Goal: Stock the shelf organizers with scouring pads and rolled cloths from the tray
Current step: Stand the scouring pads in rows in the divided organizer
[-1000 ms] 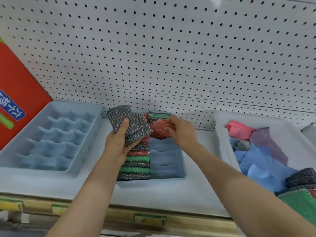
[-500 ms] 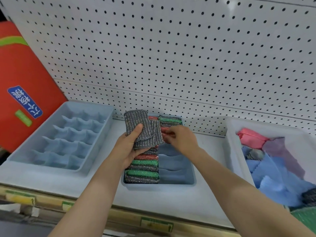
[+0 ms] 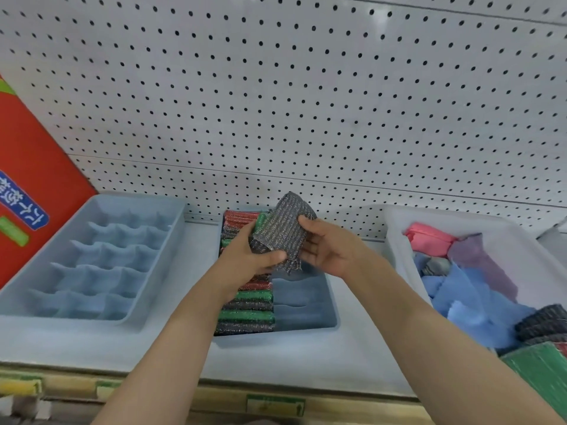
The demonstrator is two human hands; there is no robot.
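At the far left of the shelf, the pale blue plastic organizer with scalloped dividers (image 3: 92, 259) is seen unfilled, so the rolled cloths appear not yet stocked. In the narrower blue two-column organizer (image 3: 306, 308) at the centre, the left column is packed with red, green and grey pads, while the near right-column slots are bare. Above it, a dark grey glittery mesh scouring pad (image 3: 283, 234) is gripped by the left hand (image 3: 245, 262) and pinched by the right hand (image 3: 331, 250). In the white plastic tray (image 3: 395, 237) at the right, pink, purple and blue cloths and more pads are left, so much work is judged to remain.
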